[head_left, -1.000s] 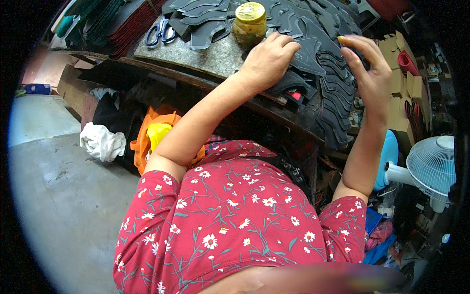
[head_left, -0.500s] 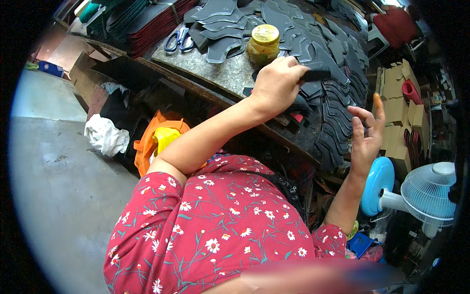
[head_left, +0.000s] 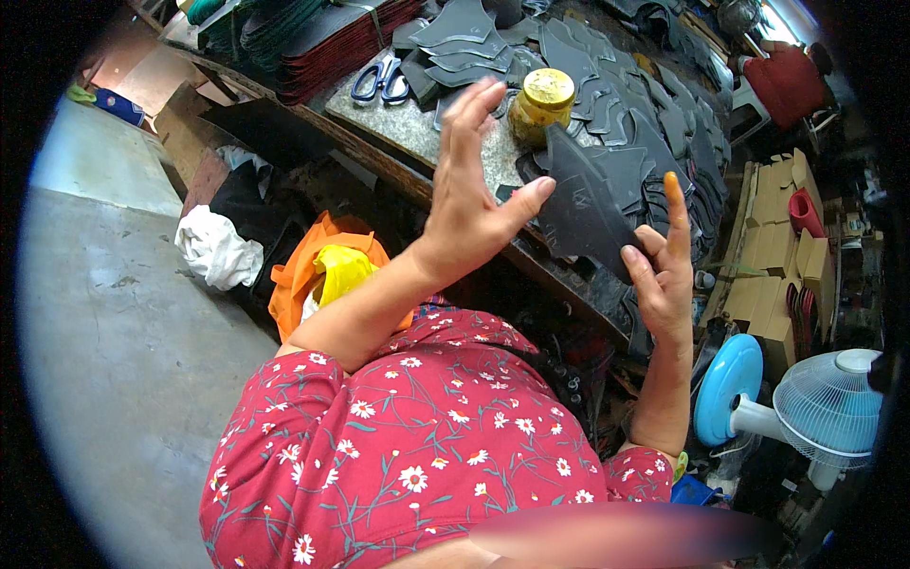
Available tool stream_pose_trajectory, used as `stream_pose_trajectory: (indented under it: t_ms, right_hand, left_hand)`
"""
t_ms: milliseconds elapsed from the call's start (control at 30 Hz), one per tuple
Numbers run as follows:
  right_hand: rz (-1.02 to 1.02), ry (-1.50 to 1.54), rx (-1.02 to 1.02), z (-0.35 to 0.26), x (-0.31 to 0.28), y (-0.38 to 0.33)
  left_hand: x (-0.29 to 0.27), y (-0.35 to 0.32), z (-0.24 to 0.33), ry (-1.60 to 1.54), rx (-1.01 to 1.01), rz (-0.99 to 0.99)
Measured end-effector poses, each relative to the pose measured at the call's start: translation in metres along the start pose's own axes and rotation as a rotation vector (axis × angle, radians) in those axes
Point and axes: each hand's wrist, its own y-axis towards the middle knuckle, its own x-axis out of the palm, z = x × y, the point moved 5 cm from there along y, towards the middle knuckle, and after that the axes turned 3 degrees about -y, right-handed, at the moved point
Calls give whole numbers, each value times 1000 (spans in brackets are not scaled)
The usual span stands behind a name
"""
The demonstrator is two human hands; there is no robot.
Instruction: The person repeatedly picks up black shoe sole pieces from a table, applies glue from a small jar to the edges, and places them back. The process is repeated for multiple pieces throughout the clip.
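Dark panel (head_left: 583, 204) up in the right hand (head_left: 664, 275)

From here I see the left hand (head_left: 464, 204) spread, holding nothing, its thumb near the panel; whether they touch I can't tell. A yellow-lidded jar (head_left: 540, 119) stands on the worktop (head_left: 412, 126). Right of it, the panel tilts over the front edge, its lower end pinched. I'd judge this a handling step; the next move calls for a steady pinch.
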Motion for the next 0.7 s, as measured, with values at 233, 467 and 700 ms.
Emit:
stream_pose_trajectory:
  t_ms: [233,467,700]
  right_hand:
    - [-18,-67,-163,3,16,4]
    - [99,-35,-65,15,3,9]
    - [-39,-43,-110,15,11,9]
  left_hand:
    - [27,-20,4,456,68,-699]
    - [8,-27,-37,-149,-629,-515]
    - [13,-27,-31,-325,-746,-533]
